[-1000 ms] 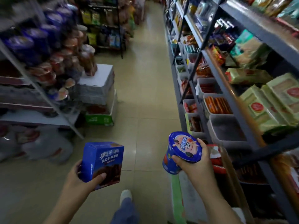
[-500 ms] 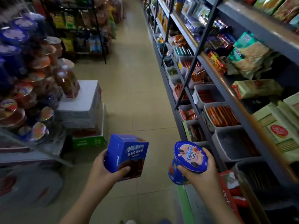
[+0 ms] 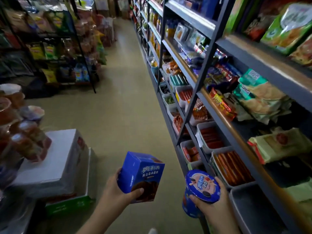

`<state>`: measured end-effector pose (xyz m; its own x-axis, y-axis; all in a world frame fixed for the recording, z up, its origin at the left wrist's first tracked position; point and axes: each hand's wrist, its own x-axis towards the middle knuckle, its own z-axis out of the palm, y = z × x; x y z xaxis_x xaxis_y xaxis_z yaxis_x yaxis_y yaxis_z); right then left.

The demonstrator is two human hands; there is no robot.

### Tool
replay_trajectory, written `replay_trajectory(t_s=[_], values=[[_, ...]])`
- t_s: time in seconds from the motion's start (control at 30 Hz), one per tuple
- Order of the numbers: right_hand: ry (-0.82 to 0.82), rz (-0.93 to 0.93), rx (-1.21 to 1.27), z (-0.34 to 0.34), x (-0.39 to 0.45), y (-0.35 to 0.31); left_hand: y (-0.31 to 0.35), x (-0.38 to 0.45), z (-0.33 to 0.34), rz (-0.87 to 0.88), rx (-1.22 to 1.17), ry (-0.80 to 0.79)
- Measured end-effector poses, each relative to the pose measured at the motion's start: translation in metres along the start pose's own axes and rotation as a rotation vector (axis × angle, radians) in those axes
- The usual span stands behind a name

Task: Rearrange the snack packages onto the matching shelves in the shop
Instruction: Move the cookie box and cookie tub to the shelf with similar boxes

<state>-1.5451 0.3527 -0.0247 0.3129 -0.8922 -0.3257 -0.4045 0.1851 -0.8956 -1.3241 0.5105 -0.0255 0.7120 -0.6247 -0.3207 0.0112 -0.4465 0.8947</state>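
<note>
box [image 3: 141, 177]: blue, upright, long axis vertical, held low over the aisle floor
tub [image 3: 200, 193]: blue, round lid facing up, just beside the right-hand shelves [image 3: 217, 105]
left hand [image 3: 118, 191]: wrapped round the box, thumb on its front
right hand [image 3: 214, 203]: fingers curled round the tub rim
nearer the shelves: right hand with tub; box is further out in the aisle
matching slot: can't tell, judgement only; nearest bin [image 3: 253, 210] looks empty
</note>
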Motion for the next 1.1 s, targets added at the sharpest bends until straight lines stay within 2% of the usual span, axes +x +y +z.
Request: replay_trajectory(t_s=[0.17,0.3,0.4,0.57,0.77,0.9,1.1], values=[[-0.064,-0.126,-0.063,0.047,0.084,-0.062,0.027,0.068,-0.036,-0.06,-0.104,0.111],[-0.128,-0.206,-0.007,0.088,0.147,-0.12,0.025,0.125,-0.075,-0.151,-0.079,0.247],[-0.132,-0.251,0.007,0.121,0.194,-0.157,0.014,0.178,-0.102,-0.209,-0.093,0.284],[-0.06,-0.273,0.035,0.184,0.274,-0.202,0.016,0.292,-0.139,-0.247,-0.118,0.236],[0.047,-0.21,0.004,0.237,0.351,-0.244,0.08,0.436,-0.157,-0.168,-0.138,0.187],[0.136,-0.131,0.015,0.244,0.392,-0.252,0.143,0.518,-0.139,-0.036,-0.116,0.107],[0.268,-0.012,0.001,0.236,0.462,-0.252,0.221,0.618,-0.09,0.091,-0.137,-0.117]])
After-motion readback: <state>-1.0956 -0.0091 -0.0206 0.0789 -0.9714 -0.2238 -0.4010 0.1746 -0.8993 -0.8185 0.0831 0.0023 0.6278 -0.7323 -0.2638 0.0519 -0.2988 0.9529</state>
